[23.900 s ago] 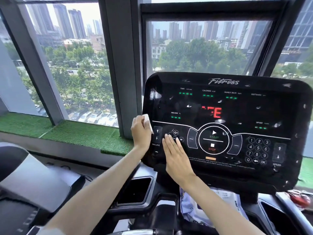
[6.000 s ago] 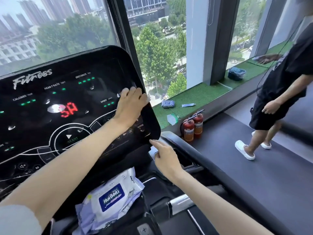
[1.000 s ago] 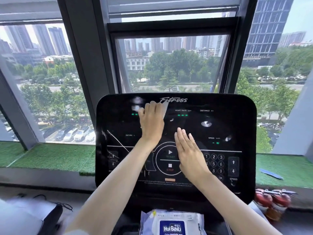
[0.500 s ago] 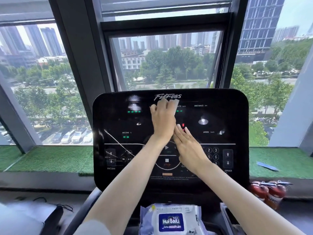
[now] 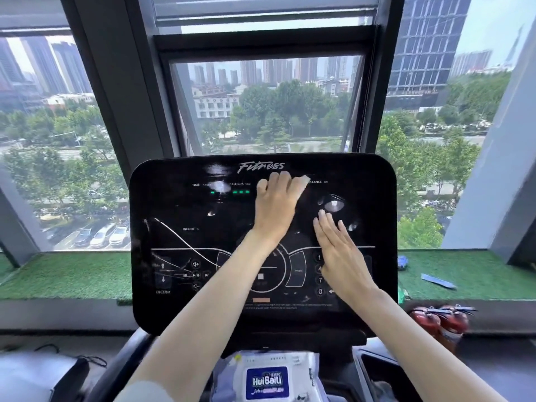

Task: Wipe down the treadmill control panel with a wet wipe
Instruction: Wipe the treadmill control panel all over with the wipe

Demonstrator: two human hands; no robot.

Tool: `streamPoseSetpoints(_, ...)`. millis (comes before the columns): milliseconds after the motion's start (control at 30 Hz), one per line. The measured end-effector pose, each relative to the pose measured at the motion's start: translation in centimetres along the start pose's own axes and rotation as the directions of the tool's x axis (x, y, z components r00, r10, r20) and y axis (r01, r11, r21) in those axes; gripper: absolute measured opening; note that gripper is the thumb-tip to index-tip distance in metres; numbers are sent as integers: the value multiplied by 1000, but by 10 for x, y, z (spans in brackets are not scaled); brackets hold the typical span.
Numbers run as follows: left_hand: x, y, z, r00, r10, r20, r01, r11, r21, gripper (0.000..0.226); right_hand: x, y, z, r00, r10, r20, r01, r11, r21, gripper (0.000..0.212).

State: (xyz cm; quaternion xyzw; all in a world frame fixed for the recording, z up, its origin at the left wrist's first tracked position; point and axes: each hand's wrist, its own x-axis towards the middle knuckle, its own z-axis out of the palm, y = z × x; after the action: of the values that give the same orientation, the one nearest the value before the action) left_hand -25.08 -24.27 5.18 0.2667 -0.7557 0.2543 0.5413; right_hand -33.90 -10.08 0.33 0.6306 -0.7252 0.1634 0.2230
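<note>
The black treadmill control panel [image 5: 174,207] stands upright in front of me, with green lights at its top left and wet streaks on its left side. My left hand [image 5: 275,204] lies flat on the panel's upper middle, just below the logo, pressing a white wet wipe [image 5: 304,179] against it. Only a corner of the wipe shows past my fingertips. My right hand [image 5: 339,250] rests flat on the number keypad at the right, fingers together and holding nothing.
A pack of wet wipes [image 5: 266,381] lies in the tray below the panel. Two red fire extinguishers [image 5: 438,320] stand at the lower right. A green turf ledge [image 5: 58,274] runs under the windows, with a blue strip [image 5: 436,281] on its right part. A black bag [image 5: 69,381] sits at lower left.
My left hand has slid the wipe to the right along the top of the panel. My right hand has shifted right, from the centre dial onto the keypad.
</note>
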Motion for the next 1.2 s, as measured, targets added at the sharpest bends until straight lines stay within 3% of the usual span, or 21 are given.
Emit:
streamPoseSetpoints(67, -7, -23, -4, 981, -182, -72, 184, 983, 20, 37, 0, 1, 2, 1000, -3, -10, 3, 1000, 6, 91)
streamPoseSetpoints(133, -13, -35, -7, 914, -386, -126, 391, 920, 21, 31, 1, 1, 4, 1000, -5, -15, 5, 1000, 3, 89)
streamPoseSetpoints(200, -7, -24, -3, 882, -460, -97, 464, 886, 17, 25, 1, 2, 5, 1000, -13, -13, 13, 1000, -12, 87)
streamPoseSetpoints(300, 14, 17, 9, 972, -226, 63, 223, 974, 51, 26, 1, 6, 4, 1000, -26, -11, 25, 999, -21, 87)
streamPoseSetpoints(400, 31, 34, 12, 996, 4, 88, -2, 1000, -16, 6, 0, 6, 3, 1000, -30, -5, 30, 999, -26, 89)
streamPoseSetpoints(500, 27, 5, 6, 997, -19, 69, 17, 999, 31, 22, 0, 7, 3, 999, -36, -16, 36, 999, 0, 88)
streamPoseSetpoints(633, 12, -24, -1, 976, -212, 45, 215, 973, -82, 16, 0, 7, 3, 999, -33, -29, 33, 999, 2, 86)
streamPoseSetpoints(700, 17, -7, 6, 976, -212, 56, 217, 971, -101, 14, -1, 6, 4, 999, -33, -17, 33, 999, -6, 86)
streamPoseSetpoints(767, 23, 21, 13, 992, -116, 55, 122, 985, -125, 16, -2, 7, 5, 999, -38, 0, 38, 999, 2, 88)
streamPoseSetpoints(833, 25, 46, 20, 995, 86, 40, -81, 989, -123, 13, 0, 8, 5, 999, -43, 9, 43, 999, 23, 89)
streamPoseSetpoints(933, 31, 42, 26, 869, 495, 0, -493, 866, -83, 19, 0, 8, 2, 999, -46, 17, 46, 998, 42, 87)
streamPoseSetpoints(967, 40, 32, 25, 857, 516, 6, -515, 856, -47, 19, -1, 8, 2, 998, -59, -1, 59, 997, 48, 86)
streamPoseSetpoints(1067, 59, 15, 14, 967, 254, -1, -254, 964, -77, 12, -1, 11, 3, 995, -97, -25, 99, 994, 55, 82)
streamPoseSetpoints(1100, 56, 19, 11, 975, 221, 0, -220, 970, -100, 11, -1, 12, 3, 994, -106, -34, 108, 993, 45, 82)
streamPoseSetpoints(1133, 48, 25, 13, 956, 292, 10, -288, 950, -122, 11, -1, 13, 3, 993, -106, -48, 108, 993, 46, 81)
streamPoseSetpoints(1200, 29, 33, 18, 801, 597, 41, -588, 798, -132, 13, -8, 16, 1, 994, -75, -77, 80, 995, 61, 80)
